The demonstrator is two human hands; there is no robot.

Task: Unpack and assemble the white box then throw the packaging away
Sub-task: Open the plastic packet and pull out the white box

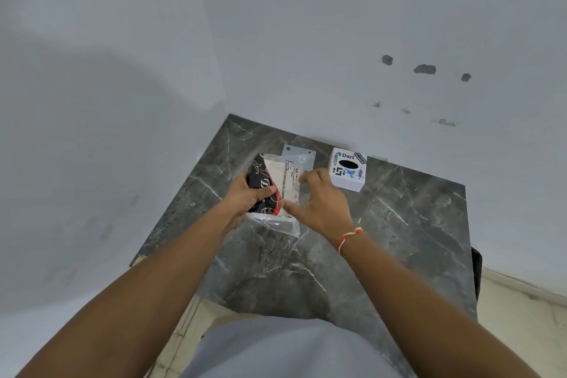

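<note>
A flat pack (268,181) with a black, red and cream print lies inside a clear plastic bag (276,222) above the dark marble table (399,224). My left hand (245,196) grips the pack's left side, thumb on top. My right hand (319,202) pinches the bag's right edge by a white label (291,181). A white box (348,168) with stickers and a dark oval hole on top stands on the table just right of my right hand.
The table sits in a corner between two pale walls. A clear plastic piece (299,152) with small holes lies behind the pack. Beige floor (521,316) shows to the right and below the table's front edge.
</note>
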